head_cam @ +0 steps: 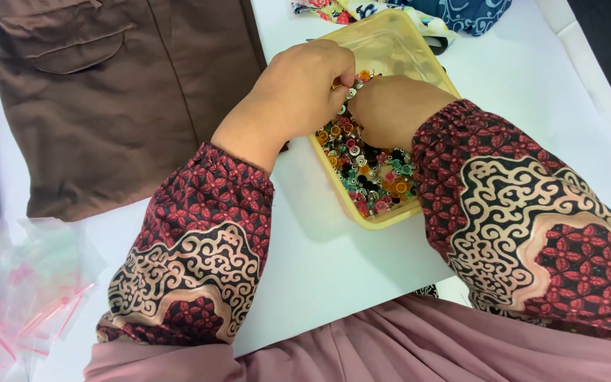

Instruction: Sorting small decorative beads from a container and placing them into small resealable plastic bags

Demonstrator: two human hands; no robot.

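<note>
lying across the white desk (532, 106) from largest to smallest: a brown garment (121, 99) to the left, then a yellow tray (390, 42) set aslant, its long axis running away and leftward, heaped with tiny buttons (369, 173) at its near end; left hand (291, 92) and right hand (390, 106) meet right above that heap, fingers pinched together on one small button (352, 92) between them, both equally near

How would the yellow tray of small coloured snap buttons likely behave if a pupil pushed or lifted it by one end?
The yellow tray looks thin and plastic, so it may flex. The buttons, loose and piled at the near end, would probably slide and spill. On the smooth white table, it likely slides easily.
</note>
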